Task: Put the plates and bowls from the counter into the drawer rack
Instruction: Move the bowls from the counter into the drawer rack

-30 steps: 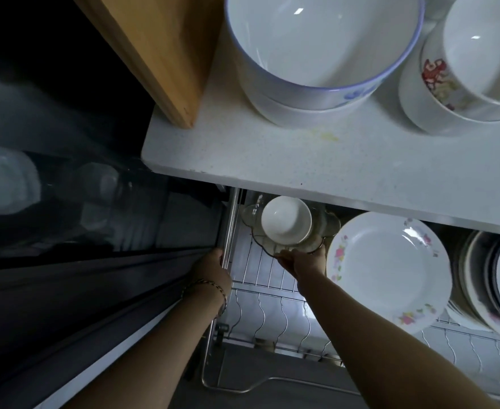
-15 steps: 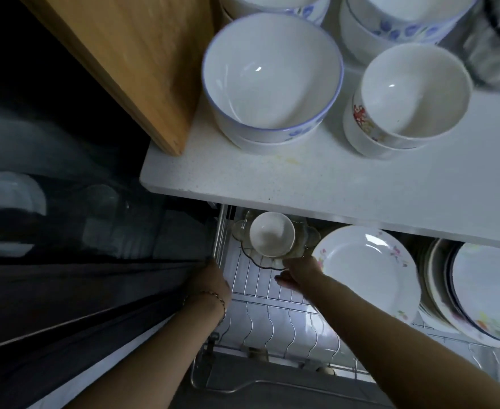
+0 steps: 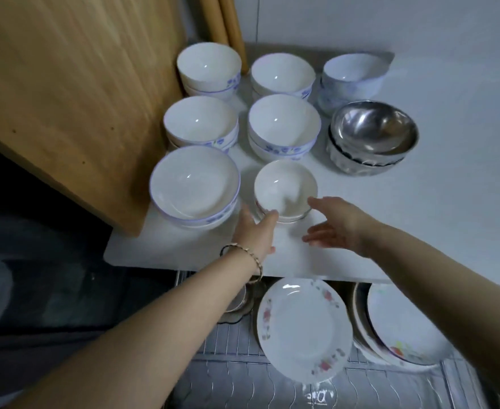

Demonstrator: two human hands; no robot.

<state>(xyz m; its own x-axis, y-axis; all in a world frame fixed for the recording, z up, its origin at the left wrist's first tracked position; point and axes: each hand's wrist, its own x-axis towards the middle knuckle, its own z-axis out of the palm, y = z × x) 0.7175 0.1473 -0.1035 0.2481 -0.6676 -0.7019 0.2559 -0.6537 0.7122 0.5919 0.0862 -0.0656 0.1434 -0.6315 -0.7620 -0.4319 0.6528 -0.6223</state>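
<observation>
A small stack of white bowls (image 3: 284, 193) with a red pattern stands near the front of the white counter (image 3: 419, 216). My left hand (image 3: 256, 228) reaches its left side, fingers straight, fingertips at the rim. My right hand (image 3: 335, 224) is spread open at its right side, fingertips next to the rim; neither hand grips it. Below, the wire drawer rack (image 3: 237, 379) holds a floral plate (image 3: 303, 329), more plates (image 3: 402, 329) at the right, and a glass dish (image 3: 237, 305) partly hidden by my left wrist.
Several stacks of white bowls with blue patterns (image 3: 195, 187) fill the counter behind and to the left. Steel bowls (image 3: 369, 137) stand at the back right. A wooden board (image 3: 74, 93) leans at the left. Rolling pins (image 3: 225, 28) stand at the back.
Both hands have left the drawer rack and risen to the counter, on either side of the front bowl stack. The small bowl stays on the glass dish. The view tilted upward.
</observation>
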